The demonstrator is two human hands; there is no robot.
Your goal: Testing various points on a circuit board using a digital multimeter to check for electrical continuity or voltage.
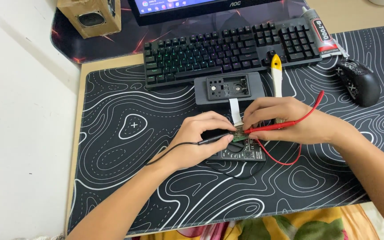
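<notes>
A black probe [212, 139] is pinched by the left hand [198, 140] and a red probe [270, 128] by the right hand [283, 120]. Both tips are pressed on a small board [238, 134] over the meter [241, 153], mid-mat [125, 133]. The grey case [228, 87] is left open near the keyboard [227, 49]

The large desk mat [125, 133] is black with white wavy contour lines. The slim probe with its thin cable [285, 125] is red, and the other slim probe with cable [210, 140] is black. The small flat circuit board [240, 134] is green. The flat ribbon strip [235, 111] is white. The long keyboard [227, 49] is black with green and blue lights between the keys. The plastic tool handle [276, 62] is yellow on top. The computer mouse [361, 82] is black with white marks.
</notes>
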